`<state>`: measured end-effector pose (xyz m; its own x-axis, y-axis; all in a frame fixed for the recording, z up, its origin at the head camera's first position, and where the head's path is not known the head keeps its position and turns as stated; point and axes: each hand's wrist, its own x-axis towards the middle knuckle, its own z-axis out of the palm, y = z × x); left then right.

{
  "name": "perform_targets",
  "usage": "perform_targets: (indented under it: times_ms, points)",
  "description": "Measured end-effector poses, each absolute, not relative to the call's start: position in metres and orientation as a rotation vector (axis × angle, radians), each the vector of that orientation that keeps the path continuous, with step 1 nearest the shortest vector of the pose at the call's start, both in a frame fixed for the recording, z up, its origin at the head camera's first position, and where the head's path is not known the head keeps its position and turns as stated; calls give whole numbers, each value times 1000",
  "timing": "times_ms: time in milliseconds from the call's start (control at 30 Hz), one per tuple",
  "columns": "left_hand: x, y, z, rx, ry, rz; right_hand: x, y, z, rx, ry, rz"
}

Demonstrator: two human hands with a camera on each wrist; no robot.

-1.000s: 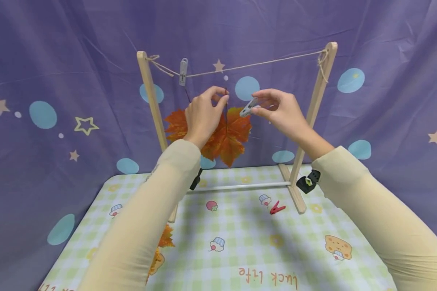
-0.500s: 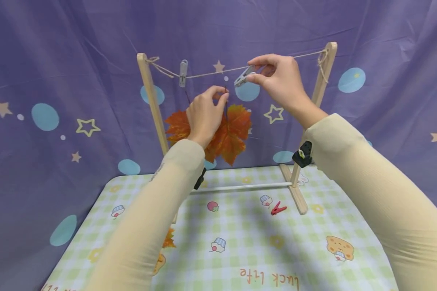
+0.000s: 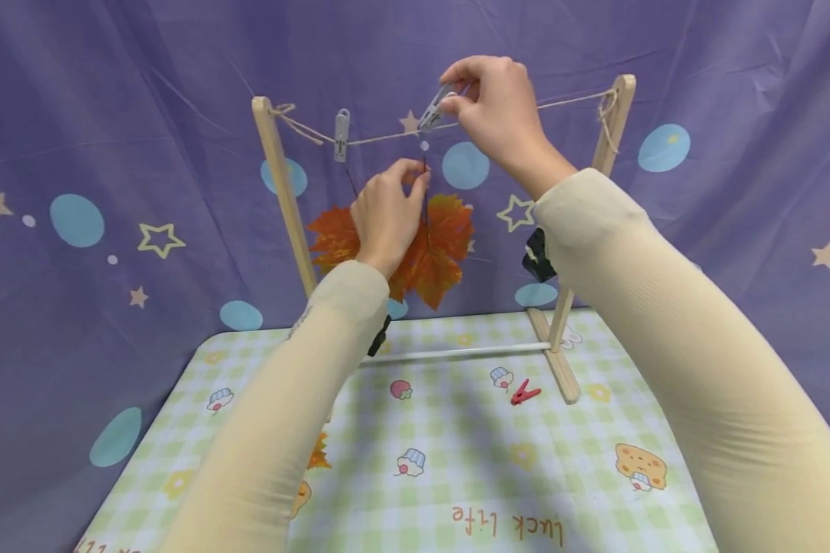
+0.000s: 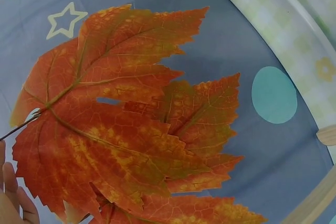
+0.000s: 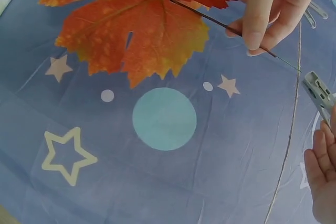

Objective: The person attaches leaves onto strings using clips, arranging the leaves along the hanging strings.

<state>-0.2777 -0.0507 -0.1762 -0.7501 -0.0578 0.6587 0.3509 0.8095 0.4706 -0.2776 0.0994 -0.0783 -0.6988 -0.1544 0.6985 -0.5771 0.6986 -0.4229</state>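
My left hand [image 3: 390,215] pinches the thin dark stem [image 5: 210,18] of an orange-red maple leaf [image 3: 437,261], just below the twine [image 3: 387,138]. In the right wrist view the stem's tip reaches close to the twine. My right hand [image 3: 503,115] pinches a grey clothespin [image 3: 434,109] between thumb and fingers, tilted, its nose close to the twine above the left hand. Whether the nose touches the twine I cannot tell. A second grey clothespin [image 3: 342,137] sits on the twine further left, with another leaf [image 3: 333,230] hanging below it, partly hidden by my left hand.
The twine runs between two wooden posts [image 3: 280,184] joined low down by a white rod [image 3: 456,353]. On the checked tablecloth [image 3: 470,430] lies a red clothespin [image 3: 525,393]. Another orange leaf [image 3: 320,453] shows partly from under my left sleeve. A purple curtain [image 3: 180,61] hangs behind.
My right hand has risen and moved left with the grey clothespin, from beside the leaf up to the twine. My left hand stays nearly in place, still pinching the stem.
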Motion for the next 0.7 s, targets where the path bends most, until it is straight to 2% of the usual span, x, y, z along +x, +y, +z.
perform_targets:
  times_ms: [233,700]
  points:
    - [-277,-49,-178,-203,-2306,-748,-283,93,-69,438,-2372,781]
    - [-276,-50,-179,-220,-2300,-743,-282,91,-68,493,-2523,693]
